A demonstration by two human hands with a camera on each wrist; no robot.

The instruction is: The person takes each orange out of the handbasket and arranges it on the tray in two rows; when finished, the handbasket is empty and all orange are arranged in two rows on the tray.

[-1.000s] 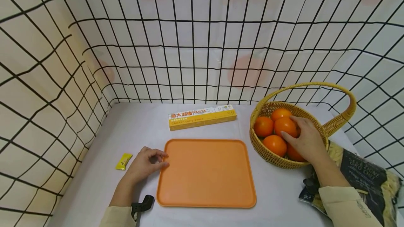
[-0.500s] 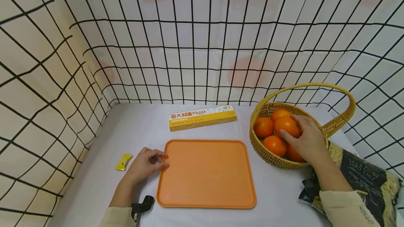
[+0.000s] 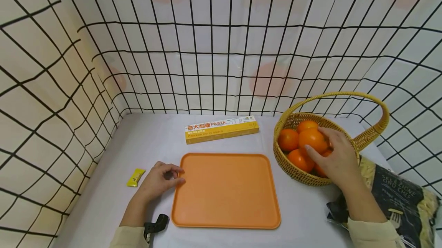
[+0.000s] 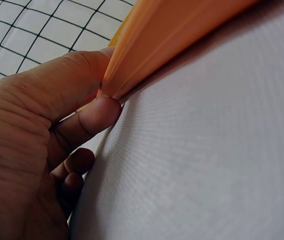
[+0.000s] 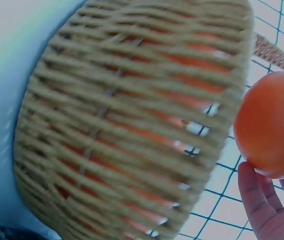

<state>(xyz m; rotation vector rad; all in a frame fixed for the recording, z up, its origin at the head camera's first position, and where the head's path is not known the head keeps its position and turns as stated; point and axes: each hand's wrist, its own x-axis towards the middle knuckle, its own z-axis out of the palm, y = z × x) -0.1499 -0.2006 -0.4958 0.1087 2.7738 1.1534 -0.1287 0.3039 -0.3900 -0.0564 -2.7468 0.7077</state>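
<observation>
My right hand (image 3: 338,160) grips a round orange fruit (image 3: 312,140) at the top of the wicker basket (image 3: 299,174). In the right wrist view this fruit (image 5: 272,125) stands above the basket's rim, with fingertips against its underside. Several like fruits (image 3: 288,140) lie below it in the basket. At the left, my left hand (image 3: 159,179) pinches the left edge of an orange rectangular tray (image 3: 226,190) between thumb and finger. The left wrist view has the tray's rim (image 4: 127,65) between those fingertips. Nothing lies on the tray.
A yellow pasta box (image 3: 221,130) lies behind the tray. A small yellow packet (image 3: 136,177) is left of my left hand. At the right, a dark pasta bag (image 3: 397,198) lies under my right forearm. The basket's tall handle (image 3: 371,133) arches over it. Grid-patterned cloth surrounds the table.
My right hand has raised the fruit slightly and shifted it a little left, clear of the others beneath. My left hand and the tray stay in place.
</observation>
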